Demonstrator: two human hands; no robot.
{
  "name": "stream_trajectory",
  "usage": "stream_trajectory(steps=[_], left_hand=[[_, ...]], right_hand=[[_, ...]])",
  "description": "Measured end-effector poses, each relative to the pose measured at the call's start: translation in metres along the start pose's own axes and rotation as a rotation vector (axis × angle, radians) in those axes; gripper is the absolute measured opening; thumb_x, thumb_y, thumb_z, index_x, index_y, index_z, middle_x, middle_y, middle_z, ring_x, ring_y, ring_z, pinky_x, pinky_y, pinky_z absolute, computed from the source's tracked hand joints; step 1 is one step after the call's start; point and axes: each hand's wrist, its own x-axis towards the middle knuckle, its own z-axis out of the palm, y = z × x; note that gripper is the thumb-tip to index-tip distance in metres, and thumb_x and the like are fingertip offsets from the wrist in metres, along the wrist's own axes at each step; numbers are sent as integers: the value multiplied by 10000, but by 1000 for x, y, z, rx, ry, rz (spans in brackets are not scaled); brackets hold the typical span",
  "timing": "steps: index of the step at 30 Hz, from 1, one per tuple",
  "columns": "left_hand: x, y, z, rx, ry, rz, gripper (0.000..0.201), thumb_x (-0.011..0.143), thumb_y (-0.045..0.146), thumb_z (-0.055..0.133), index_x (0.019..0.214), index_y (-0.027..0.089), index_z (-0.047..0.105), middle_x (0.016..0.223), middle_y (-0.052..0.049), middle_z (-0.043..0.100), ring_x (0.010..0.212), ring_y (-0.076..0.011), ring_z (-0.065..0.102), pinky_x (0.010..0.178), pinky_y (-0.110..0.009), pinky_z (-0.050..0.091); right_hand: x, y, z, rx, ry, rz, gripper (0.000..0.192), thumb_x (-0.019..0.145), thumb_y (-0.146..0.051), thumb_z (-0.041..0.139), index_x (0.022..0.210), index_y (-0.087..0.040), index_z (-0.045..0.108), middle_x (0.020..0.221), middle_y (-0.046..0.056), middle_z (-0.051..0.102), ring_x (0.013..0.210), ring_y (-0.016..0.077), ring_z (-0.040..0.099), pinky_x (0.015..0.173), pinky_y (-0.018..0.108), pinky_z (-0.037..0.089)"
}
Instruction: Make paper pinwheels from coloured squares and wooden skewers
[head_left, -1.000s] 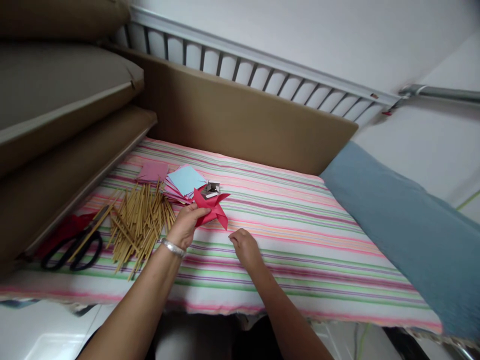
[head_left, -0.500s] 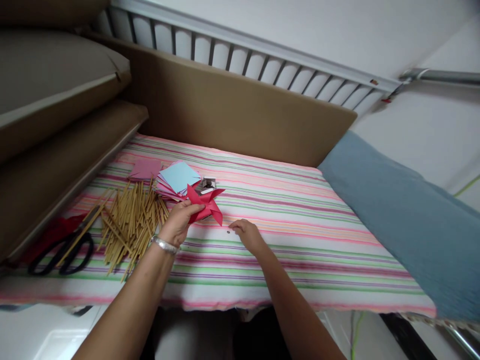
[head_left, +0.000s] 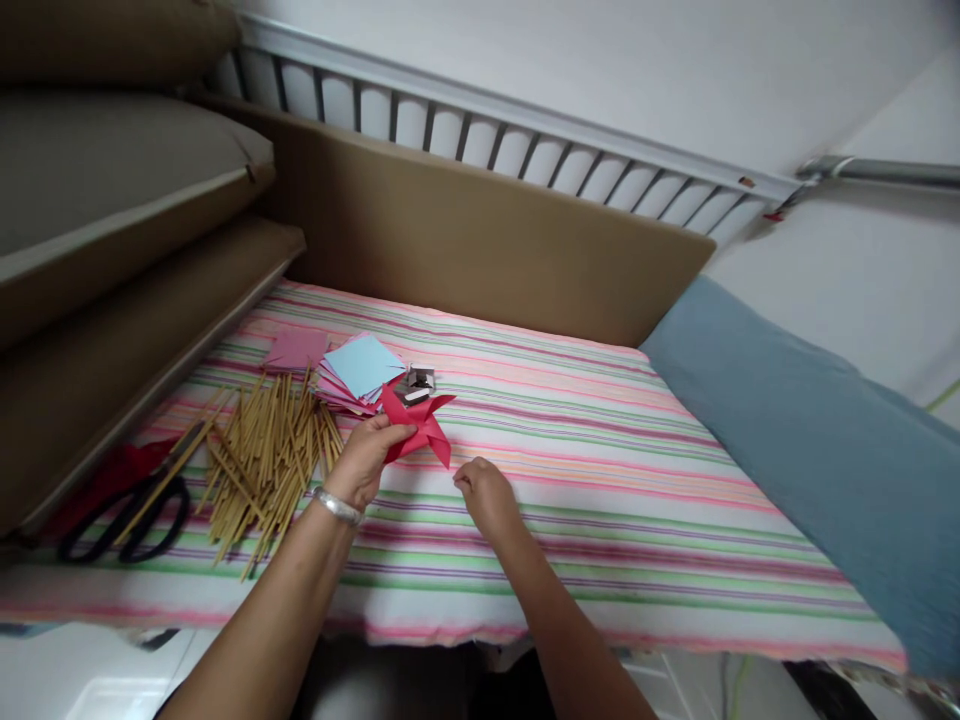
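Note:
My left hand point(head_left: 367, 458), with a silver bracelet on the wrist, holds a folded red paper pinwheel point(head_left: 420, 428) just above the striped cloth point(head_left: 600, 470). My right hand point(head_left: 484, 495) is right of the pinwheel, fingers pinched together low over the cloth; whether it holds something tiny I cannot tell. A pile of thin wooden sticks point(head_left: 262, 460) lies left of my left hand. Behind the pinwheel sits a stack of coloured paper squares point(head_left: 360, 368) with a light blue sheet on top, and a small metal box point(head_left: 418, 382).
Black scissors point(head_left: 124, 515) lie on red paper at the far left. A single pink square point(head_left: 296, 350) lies behind the sticks. Brown cardboard panels point(head_left: 480, 240) stand at the back and left. A blue cloth point(head_left: 810, 450) covers the right side.
My right hand had reached forward to a small dark dot on the cloth half a second ago; it has now drawn back, pinched, nearer the pinwheel. The dot is no longer visible.

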Motion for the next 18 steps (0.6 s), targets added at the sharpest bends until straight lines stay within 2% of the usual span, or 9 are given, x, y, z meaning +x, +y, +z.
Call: stream_trajectory(steps=[7,12,18], left_hand=[[1,0,1,18,22,14,173,510,155,776,647,107,682,617,-43,692,568,-119,618,634,-218,485],[3,-3,-1,45,14,13,235,538,161,768,760,111,706,690,-49,708,621,-132,635,691,-240,489],[5,-6,0,65,19,9,189,527,174,776,689,114,700,664,-44,704,595,-125,628,680,-239,486]], right_hand=[[10,9,-3,37,-73,-11,202,797,-109,485,808,-189,670,836,44,635,762,149,570,687,234,389],[14,12,-7,64,-71,-23,260,794,-71,450,830,-199,673,861,41,640,807,150,574,732,234,398],[17,19,-6,59,-53,-4,297,780,-38,426,851,-184,675,875,55,635,823,160,573,735,244,404]])
